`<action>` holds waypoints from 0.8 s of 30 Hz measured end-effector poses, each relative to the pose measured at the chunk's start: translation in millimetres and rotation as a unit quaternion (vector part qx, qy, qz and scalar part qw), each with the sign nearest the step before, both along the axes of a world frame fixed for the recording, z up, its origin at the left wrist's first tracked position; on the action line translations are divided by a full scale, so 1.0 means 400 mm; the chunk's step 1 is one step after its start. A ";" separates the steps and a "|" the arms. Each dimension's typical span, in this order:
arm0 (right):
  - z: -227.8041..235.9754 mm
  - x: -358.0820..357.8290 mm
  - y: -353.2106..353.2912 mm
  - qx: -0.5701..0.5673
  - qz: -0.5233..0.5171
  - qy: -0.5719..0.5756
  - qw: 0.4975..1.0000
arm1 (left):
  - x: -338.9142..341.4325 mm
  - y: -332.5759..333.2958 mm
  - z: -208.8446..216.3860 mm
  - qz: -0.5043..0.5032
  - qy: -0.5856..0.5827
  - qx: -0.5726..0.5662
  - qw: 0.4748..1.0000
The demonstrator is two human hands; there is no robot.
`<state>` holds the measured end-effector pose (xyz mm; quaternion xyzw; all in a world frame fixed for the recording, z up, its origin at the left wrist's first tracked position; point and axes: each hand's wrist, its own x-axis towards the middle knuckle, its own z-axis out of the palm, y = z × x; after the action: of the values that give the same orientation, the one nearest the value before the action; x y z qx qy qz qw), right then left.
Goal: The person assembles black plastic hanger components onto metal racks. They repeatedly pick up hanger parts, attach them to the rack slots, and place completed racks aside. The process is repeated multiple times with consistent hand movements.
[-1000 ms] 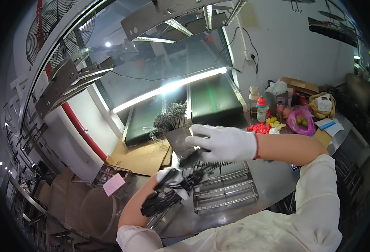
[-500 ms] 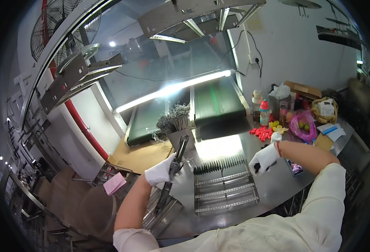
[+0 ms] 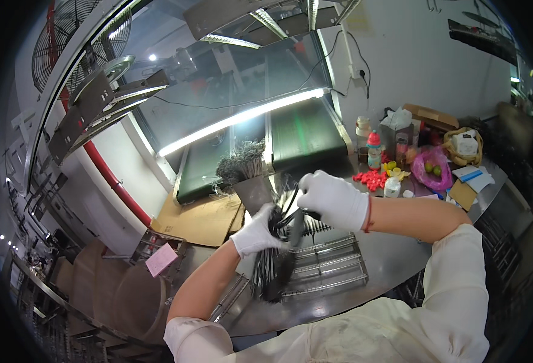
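Note:
My white-gloved left hand is closed round a bundle of long, thin dark metal-looking pieces, smeared by motion. My right hand, also gloved in white, is closed at the bundle's upper right side. Dark strands run between the two hands; whether the right grips these or something small cannot be made out. Beneath and right of the bundle lies a metal rack with parallel ridged bars. A row of thin dark pieces across its far end is partly hidden by my hands.
Beyond my hands, a metal holder carries many thin grey-tipped pieces, beside flattened cardboard. Two green conveyor belts lie behind. At right are red plastic pieces, a red-capped bottle and a pink bag of fruit.
My right hand has come left from beside the rack to the bundle. The bundle in my left hand now looks wider and blurred. The whole view has shifted slightly.

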<state>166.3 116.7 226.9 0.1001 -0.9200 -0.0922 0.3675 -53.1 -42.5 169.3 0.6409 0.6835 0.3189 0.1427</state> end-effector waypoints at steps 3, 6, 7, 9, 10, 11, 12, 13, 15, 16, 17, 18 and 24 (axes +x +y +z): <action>-0.158 0.046 0.100 -0.477 0.096 -0.426 0.762 | 0.067 0.015 0.066 0.078 0.262 0.041 0.961; -0.391 0.115 0.215 -0.544 0.040 -0.483 0.685 | -0.002 -0.030 0.052 0.031 0.015 0.202 0.979; -0.510 0.146 0.277 -0.459 -0.035 -0.442 0.770 | -0.124 -0.044 -0.028 -0.061 -0.336 0.218 0.914; -0.671 0.265 0.339 -0.340 -0.243 -0.359 0.835 | -0.136 -0.096 0.004 -0.099 -0.454 0.182 0.867; -0.690 0.322 0.327 -0.304 -0.367 -0.325 0.817 | -0.123 -0.110 0.003 -0.126 -0.481 0.194 0.846; -0.695 0.372 0.325 -0.287 -0.417 -0.324 0.799 | -0.102 -0.086 -0.021 -0.169 -0.507 0.217 0.817; -0.702 0.355 0.304 -0.277 -0.426 -0.321 0.799 | -0.045 -0.131 0.011 -0.165 -0.518 0.263 0.798; -0.702 0.355 0.291 -0.260 -0.451 -0.318 0.793 | -0.001 -0.153 0.027 -0.177 -0.537 0.294 0.771; -0.649 0.347 0.262 -0.216 -0.456 -0.353 0.788 | 0.037 -0.147 0.034 -0.221 -0.529 0.312 0.757; -0.625 0.343 0.255 -0.195 -0.461 -0.370 0.783 | 0.052 -0.144 0.031 -0.223 -0.527 0.318 0.756; -0.612 0.348 0.260 -0.188 -0.458 -0.386 0.779 | 0.065 -0.137 0.028 -0.230 -0.528 0.321 0.752; -0.589 0.328 0.244 -0.210 -0.404 -0.272 0.848 | 0.061 -0.133 0.035 -0.286 -0.517 0.289 0.753; -0.308 0.016 0.117 -0.659 0.059 -0.066 0.747 | 0.151 -0.068 -0.044 -0.275 -0.611 0.225 0.707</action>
<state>172.8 163.5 103.6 -0.1071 -0.7663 0.5655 0.2854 7.3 -69.5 151.5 0.4785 0.1477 0.7319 0.4621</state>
